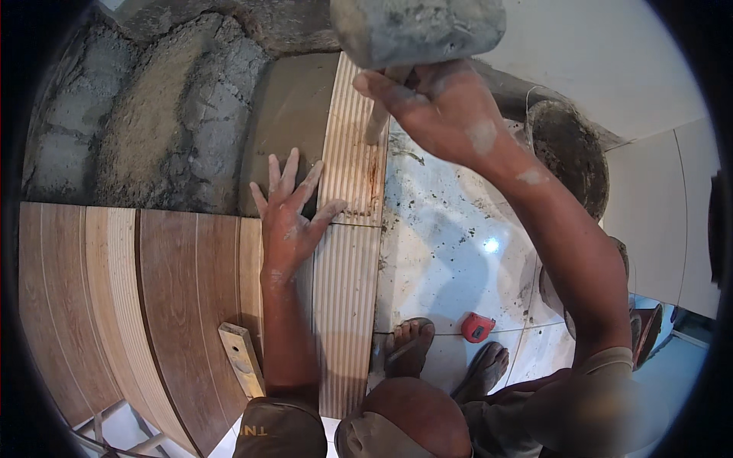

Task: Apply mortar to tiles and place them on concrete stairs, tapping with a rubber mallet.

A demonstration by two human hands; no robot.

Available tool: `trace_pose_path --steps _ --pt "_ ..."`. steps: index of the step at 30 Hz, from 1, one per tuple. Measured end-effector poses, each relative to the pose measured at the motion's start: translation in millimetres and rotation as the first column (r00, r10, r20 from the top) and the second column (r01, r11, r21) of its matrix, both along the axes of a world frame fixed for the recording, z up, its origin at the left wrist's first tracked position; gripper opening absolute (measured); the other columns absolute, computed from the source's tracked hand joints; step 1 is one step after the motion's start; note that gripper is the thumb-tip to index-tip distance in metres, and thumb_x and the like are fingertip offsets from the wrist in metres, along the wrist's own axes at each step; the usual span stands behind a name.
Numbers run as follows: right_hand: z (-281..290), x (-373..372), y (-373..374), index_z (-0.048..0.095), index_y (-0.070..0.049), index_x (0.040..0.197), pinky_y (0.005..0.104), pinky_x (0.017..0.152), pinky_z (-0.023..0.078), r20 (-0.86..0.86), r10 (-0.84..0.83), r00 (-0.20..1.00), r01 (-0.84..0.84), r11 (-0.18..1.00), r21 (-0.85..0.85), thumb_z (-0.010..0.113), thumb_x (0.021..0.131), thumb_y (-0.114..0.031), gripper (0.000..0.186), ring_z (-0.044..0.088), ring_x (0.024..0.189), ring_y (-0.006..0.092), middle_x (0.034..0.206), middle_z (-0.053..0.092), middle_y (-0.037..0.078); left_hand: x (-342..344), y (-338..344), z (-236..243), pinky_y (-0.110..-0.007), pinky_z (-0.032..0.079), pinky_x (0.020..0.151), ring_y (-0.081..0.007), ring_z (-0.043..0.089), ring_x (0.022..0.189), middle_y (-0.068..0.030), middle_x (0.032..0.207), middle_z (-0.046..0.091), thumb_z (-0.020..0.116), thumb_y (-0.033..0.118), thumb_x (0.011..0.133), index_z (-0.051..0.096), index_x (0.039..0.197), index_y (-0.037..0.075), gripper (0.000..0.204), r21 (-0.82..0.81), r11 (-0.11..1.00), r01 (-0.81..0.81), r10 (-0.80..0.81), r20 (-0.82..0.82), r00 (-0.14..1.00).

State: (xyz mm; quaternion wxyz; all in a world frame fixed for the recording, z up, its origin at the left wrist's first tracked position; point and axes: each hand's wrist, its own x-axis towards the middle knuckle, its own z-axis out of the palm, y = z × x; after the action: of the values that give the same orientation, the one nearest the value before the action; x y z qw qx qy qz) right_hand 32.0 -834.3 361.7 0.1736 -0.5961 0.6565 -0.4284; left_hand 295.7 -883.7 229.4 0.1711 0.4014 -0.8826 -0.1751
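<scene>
While the right hand [450, 114] holds a mallet [420, 32], the left hand [294, 221] is spread wide, palm down, with nothing held in it. Mallet: blunt grey head, raised near the top of the view above the far end of a ribbed tile [353, 130], its handle [377, 122] pointing down past the fingers closed round it. Ribbed tile: cream, long and narrow, brown-stained along its right half, lying end to end with a second ribbed tile [347, 298] nearer the person. Left thumb: laid over the ribbed tile by the joint; the other fingers reach over smooth wet mortar [286, 114], contact with it not possible to tell. To the left of the mortar: a bed of rough cement and sand [145, 114]. Nearer the person on that side: brown wood-look tiles [172, 290], with a pale bar [243, 359], one round hole visible, lying aslant on top. To the right: white floor tiles [443, 267] speckled with grey crumbs, a red tape measure [477, 327] resting between the person's left foot [410, 351] and right foot [485, 372], slightly beyond them. Beyond the right forearm: a round tub [595, 128] containing dark mix.
</scene>
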Motion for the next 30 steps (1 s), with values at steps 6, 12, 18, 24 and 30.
trace_pose_path --steps 6,12,18,24,30 --pt "-21.7 -0.1 10.5 0.074 -0.005 0.120 0.0440 0.095 0.056 -0.099 0.080 0.992 -0.103 0.961 -0.255 0.067 0.100 -0.029 0.032 0.070 0.108 0.0390 0.116 0.076 0.019 -0.7 -1.5 0.6 -0.073 0.002 0.125 -0.0421 0.018 0.163 -0.0150 0.172 0.037 0.083 0.051 0.085 0.071 0.142 0.022 0.064 -0.018 1.000 0.017 -0.017 0.005 1.000" --pt "-17.4 9.6 21.8 0.066 -0.004 0.139 0.0379 0.109 0.051 0.008 0.151 0.989 -0.148 0.979 -0.140 0.074 0.102 -0.014 0.039 0.067 0.123 0.0149 0.131 0.074 0.006 0.7 -2.9 -1.9 -0.072 0.001 0.126 -0.0429 0.017 0.163 -0.0158 0.172 0.036 0.087 0.047 0.081 0.072 0.141 0.025 0.065 0.009 1.000 0.010 -0.010 -0.024 1.000" --pt "-11.0 10.2 34.4 0.067 -0.004 0.138 0.0441 0.118 0.043 -0.280 0.218 0.935 -0.257 0.960 -0.108 0.072 0.099 -0.015 0.040 0.063 0.134 0.0253 0.142 0.068 0.011 9.0 -6.5 -0.6 -0.070 0.001 0.127 -0.0424 0.011 0.164 -0.0161 0.174 0.032 0.087 0.046 0.082 0.071 0.142 0.026 0.065 0.054 0.998 0.032 -0.029 -0.050 0.998" --pt "-11.9 18.6 46.4 0.069 -0.008 0.137 0.0472 0.122 0.039 -0.317 0.204 0.926 -0.280 0.936 -0.214 0.073 0.095 -0.013 0.043 0.058 0.140 0.0324 0.143 0.067 0.014 33.0 -15.6 -0.1 -0.066 -0.002 0.128 -0.0414 0.007 0.165 -0.0156 0.176 0.028 0.088 0.041 0.081 0.075 0.137 0.027 0.059 0.132 0.988 0.077 -0.073 -0.033 0.997" --pt "-9.9 29.8 42.5 0.068 -0.011 0.140 0.0496 0.123 0.037 -0.362 0.222 0.905 -0.303 0.935 -0.184 0.074 0.093 -0.011 0.047 0.056 0.141 0.0334 0.148 0.063 0.014 37.6 -20.7 -4.1 -0.066 -0.002 0.128 -0.0412 0.007 0.165 -0.0142 0.176 0.028 0.091 0.039 0.076 0.075 0.137 0.024 0.065 0.226 0.968 0.105 -0.072 -0.148 0.986"
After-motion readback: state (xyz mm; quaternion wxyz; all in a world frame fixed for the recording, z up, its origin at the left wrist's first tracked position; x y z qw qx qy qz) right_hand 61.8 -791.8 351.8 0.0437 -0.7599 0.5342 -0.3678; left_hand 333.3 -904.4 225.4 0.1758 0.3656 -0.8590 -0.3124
